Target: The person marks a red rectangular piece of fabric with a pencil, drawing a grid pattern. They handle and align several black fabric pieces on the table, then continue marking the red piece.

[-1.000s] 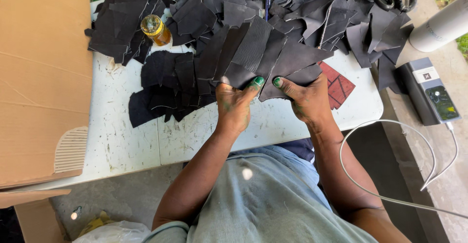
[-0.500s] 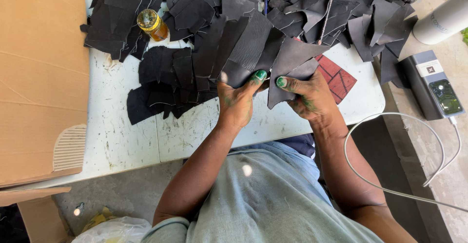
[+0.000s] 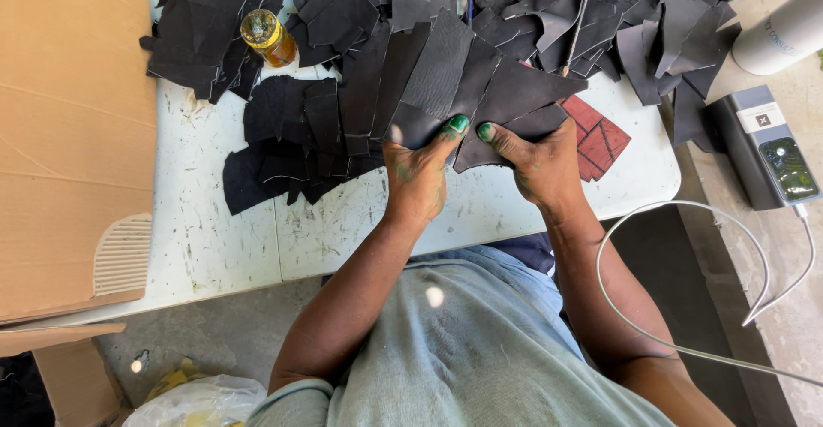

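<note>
Holding a fan of black leather pieces point(image 3: 467, 93) over the white table point(image 3: 343, 221), a bit higher toward twelve o'clock than half a second ago. Left hand point(image 3: 420, 174) pinching the bottom edge of the fan, thumb on top. Right hand point(image 3: 540, 161) pinching it too, just at three o'clock from the left. Thumbs close together now, almost touching. Looks like squaring up the stack. Small jar point(image 3: 267, 37) resting at ten o'clock; red piece point(image 3: 600, 140) peeking out at three o'clock.
</note>
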